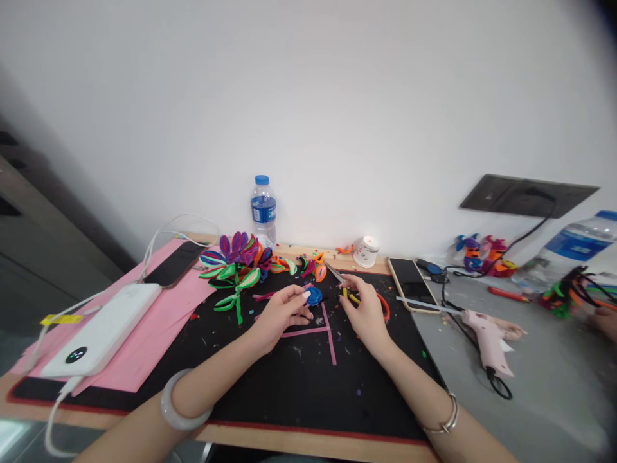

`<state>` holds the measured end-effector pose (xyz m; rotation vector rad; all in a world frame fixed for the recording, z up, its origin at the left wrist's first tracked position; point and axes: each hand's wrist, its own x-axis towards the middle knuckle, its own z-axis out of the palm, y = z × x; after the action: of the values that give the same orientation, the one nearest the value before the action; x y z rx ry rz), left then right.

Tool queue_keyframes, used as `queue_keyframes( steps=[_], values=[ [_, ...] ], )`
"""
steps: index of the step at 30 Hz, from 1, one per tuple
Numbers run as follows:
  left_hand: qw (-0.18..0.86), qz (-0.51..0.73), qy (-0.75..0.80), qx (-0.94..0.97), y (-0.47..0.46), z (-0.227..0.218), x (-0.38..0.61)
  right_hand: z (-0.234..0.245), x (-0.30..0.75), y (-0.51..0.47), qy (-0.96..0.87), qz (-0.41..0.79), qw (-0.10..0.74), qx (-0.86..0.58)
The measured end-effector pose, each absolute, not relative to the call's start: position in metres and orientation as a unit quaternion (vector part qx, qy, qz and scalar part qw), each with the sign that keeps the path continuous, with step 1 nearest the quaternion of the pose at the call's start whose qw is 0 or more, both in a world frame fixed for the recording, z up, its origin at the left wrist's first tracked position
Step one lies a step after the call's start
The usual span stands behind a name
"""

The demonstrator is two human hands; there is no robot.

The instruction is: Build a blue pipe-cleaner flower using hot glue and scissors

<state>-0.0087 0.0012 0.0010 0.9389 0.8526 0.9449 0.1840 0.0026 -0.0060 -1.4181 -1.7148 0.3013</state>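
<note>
My left hand [284,316] pinches a small blue coiled disc [313,296], seemingly of fuzzy craft stem, between thumb and fingers above the black mat [289,392]. To its right, my right hand [362,308] is curled round scissors [334,272]; their blades point up and left, and bits of yellow handle show between the fingers. Pink strips [329,337] lie crossed on the mat between my hands. An orange loop [384,307] sits just beyond my right hand. Behind my left hand stands a bunch of colourful fuzzy flowers and leaves [237,276].
At left, a white power bank [103,328] and a dark phone [176,262] rest on pink sheets [144,350]. A water bottle [263,212] and paper cup [366,251] stand by the wall. Rightward are another phone [412,283], a glue gun [486,341] and another person's hand [605,321].
</note>
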Motion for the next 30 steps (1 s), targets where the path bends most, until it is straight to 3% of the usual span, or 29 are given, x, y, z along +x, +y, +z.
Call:
queue_keyframes(
  steps=[22,30],
  values=[
    [0.706,0.411,0.38,0.433,0.001,0.001,-0.009,-0.001,0.179,-0.004,-0.651,0.289,0.5,-0.492],
    [0.725,0.386,0.374,0.431,-0.001,0.003,-0.009,0.007,0.171,-0.013,-0.764,0.236,0.423,-0.426]
  ],
)
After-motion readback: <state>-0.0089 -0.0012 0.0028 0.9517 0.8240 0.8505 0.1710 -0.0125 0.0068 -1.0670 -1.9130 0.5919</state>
